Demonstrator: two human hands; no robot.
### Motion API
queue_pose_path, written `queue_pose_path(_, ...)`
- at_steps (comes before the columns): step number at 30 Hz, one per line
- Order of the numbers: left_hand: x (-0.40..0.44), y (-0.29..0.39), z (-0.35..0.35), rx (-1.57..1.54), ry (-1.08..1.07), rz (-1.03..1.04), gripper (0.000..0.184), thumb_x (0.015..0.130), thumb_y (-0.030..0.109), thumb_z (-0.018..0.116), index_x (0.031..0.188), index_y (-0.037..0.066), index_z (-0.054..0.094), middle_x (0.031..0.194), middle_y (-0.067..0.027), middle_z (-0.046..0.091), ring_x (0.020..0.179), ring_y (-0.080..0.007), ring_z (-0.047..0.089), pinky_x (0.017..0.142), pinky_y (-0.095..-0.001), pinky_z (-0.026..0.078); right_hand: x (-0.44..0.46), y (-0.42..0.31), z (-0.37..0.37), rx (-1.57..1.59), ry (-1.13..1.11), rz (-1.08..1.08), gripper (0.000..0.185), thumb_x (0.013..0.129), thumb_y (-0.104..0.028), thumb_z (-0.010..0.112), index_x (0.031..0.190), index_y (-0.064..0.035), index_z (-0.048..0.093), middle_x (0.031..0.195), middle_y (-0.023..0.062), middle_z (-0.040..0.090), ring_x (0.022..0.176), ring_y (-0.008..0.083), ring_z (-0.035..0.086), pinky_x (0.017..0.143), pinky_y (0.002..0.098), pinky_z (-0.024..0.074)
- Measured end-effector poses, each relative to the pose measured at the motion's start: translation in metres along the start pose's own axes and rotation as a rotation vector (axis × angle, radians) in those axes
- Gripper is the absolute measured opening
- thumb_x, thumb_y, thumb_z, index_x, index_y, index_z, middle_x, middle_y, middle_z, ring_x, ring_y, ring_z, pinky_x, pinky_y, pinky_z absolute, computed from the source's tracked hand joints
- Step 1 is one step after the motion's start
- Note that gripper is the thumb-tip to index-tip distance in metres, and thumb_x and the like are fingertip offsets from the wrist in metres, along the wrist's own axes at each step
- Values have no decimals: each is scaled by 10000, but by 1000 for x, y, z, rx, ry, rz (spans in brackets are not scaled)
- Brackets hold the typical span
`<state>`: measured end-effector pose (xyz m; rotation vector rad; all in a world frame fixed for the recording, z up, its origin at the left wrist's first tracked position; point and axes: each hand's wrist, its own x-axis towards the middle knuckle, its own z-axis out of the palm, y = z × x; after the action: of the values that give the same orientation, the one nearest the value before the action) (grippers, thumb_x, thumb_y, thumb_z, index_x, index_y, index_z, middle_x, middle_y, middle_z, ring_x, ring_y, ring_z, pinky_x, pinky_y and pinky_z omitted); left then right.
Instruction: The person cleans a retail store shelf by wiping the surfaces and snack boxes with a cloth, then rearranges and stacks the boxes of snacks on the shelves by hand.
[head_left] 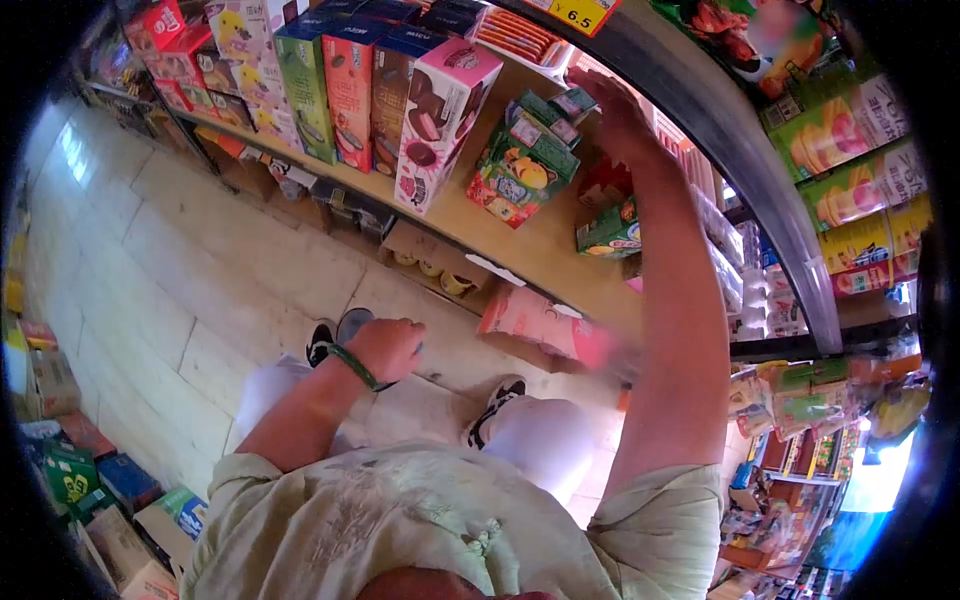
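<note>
My left hand [390, 350], with a green band at the wrist, hangs over the floor in front of my body. Its fingers are curled in; whatever they may hold is hidden. My right hand [612, 112] reaches over the wooden shelf [535, 245], its visible fingers stretched toward the back. Beside it stand small green boxes [548, 115] on a green carton with an orange fruit picture [520, 172]. Another green box [610, 232] lies below the right forearm. No held item shows at the right hand.
Left of the carton stand a pink-and-white box [440, 125], a red box [348, 95] and a green box [305, 95]. A dark curved shelf edge [770, 190] arches at the right, near the raised arm. Cartons [120, 545] sit at the lower left on the tiled floor [150, 290].
</note>
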<state>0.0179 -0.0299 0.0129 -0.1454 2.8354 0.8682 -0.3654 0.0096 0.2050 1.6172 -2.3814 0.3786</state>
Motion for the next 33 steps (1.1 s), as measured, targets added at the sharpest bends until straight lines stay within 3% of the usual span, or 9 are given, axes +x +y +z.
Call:
queue_pose_path(6, -1, -5, 2, -21, -24, 2, 288, 797, 250, 576, 952, 15, 515, 914, -194, 605, 866, -370, 597, 727, -471, 492, 6, 15, 16, -114, -67, 33, 534, 707, -40, 665, 1214, -71, 500, 1314, 163, 463, 1261, 289, 405, 1064, 360, 325)
queue_pose_path(7, -2, -3, 0, -16, -42, -14, 288, 796, 246, 577, 954, 14, 515, 918, -197, 604, 866, -370, 597, 729, -471, 492, 5, 15, 13, -205, -25, -14, 478, 719, -138, 701, 1146, -34, 514, 1191, 176, 544, 1159, 313, 495, 991, 379, 393)
queue_pose_path(8, -3, -2, -1, -8, -59, -28, 287, 795, 243, 579, 955, 12, 515, 921, -199, 603, 867, -371, 597, 731, -470, 492, 5, 14, 11, -204, -28, -14, 478, 719, -138, 701, 1146, -34, 514, 1191, 176, 544, 1159, 313, 495, 991, 379, 393)
queue_pose_path(12, -5, -2, 1, -2, -67, -17, 294, 792, 246, 581, 957, 11, 518, 925, -201, 601, 868, -375, 595, 736, -470, 490, 10, 26, -4, -158, -38, 115, 395, 784, -259, 689, 1037, 9, 548, 926, 174, 637, 870, 305, 618, 783, 392, 472)
queue_pose_path(13, -5, -2, 1, 0, -57, -6, 295, 790, 246, 585, 955, 10, 519, 921, -202, 600, 866, -376, 595, 736, -471, 490, 14, 36, -12, 42, -84, 129, 384, 789, -269, 689, 1012, 16, 560, 919, 166, 638, 859, 282, 616, 778, 383, 471)
queue_pose_path(19, -5, 0, -1, 4, -58, 6, 300, 778, 247, 589, 949, 8, 527, 908, -206, 600, 854, -377, 594, 734, -470, 491, 9, 59, -4, 7, 209, 55, 363, 815, -273, 682, 1020, 10, 585, 933, 164, 639, 840, 240, 609, 771, 359, 472)
queue_pose_path(22, -4, -3, 4, 0, -50, 8, 300, 774, 247, 588, 941, 5, 528, 898, -208, 600, 847, -378, 595, 730, -471, 493, 14, 44, 0, 203, 115, 56, 403, 805, -252, 697, 1084, 5, 558, 992, 171, 630, 887, 236, 606, 802, 344, 473)
queue_pose_path(25, -5, -7, 10, 0, -8, 27, 294, 772, 245, 590, 926, 2, 526, 881, -211, 600, 831, -382, 597, 719, -475, 494, 5, -16, -16, 387, -116, 230, 452, 784, -217, 716, 1128, 3, 521, 1057, 169, 617, 973, 235, 595, 838, 335, 469)
queue_pose_path(33, -8, -5, 1, -1, -14, 21, 283, 772, 244, 588, 911, 5, 529, 866, -207, 596, 824, -378, 598, 701, -475, 497, 4, -3, 5, 160, -99, 218, 406, 807, -230, 691, 1100, 4, 535, 1027, 155, 628, 951, 235, 599, 844, 336, 469)
